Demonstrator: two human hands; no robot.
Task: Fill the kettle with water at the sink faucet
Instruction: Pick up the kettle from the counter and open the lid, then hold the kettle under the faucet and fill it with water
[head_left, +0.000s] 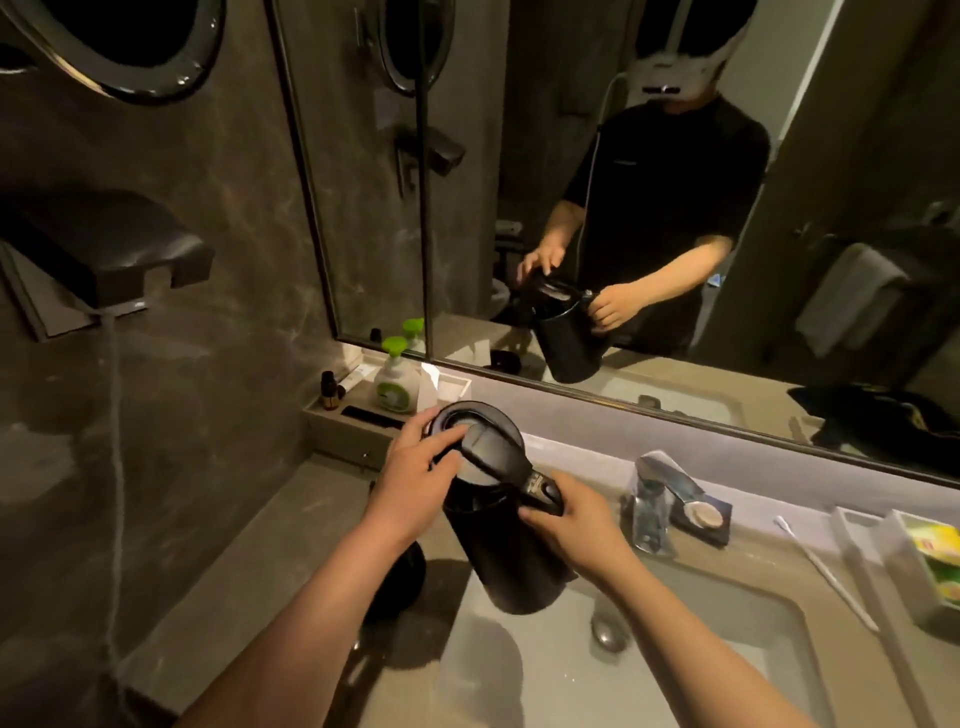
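A black electric kettle (506, 561) hangs over the left part of the sink basin (727, 613), its lid tilted up. My right hand (571, 519) grips the kettle's handle. My left hand (415, 467) rests on the raised lid, fingers around its rim. The chrome faucet (660, 493) stands to the right of the kettle, behind the basin, and the kettle's mouth is not under it. No water is visibly running. The drain plug (608, 631) shows in the basin below the kettle.
The kettle's round black base (400, 587) sits on the counter left of the sink. A tray with a soap pump bottle (395, 384) and small bottles stands at the back left. A soap dish (704, 514), toothbrush (826, 571) and a box (935, 561) lie to the right. A mirror (623, 182) faces me.
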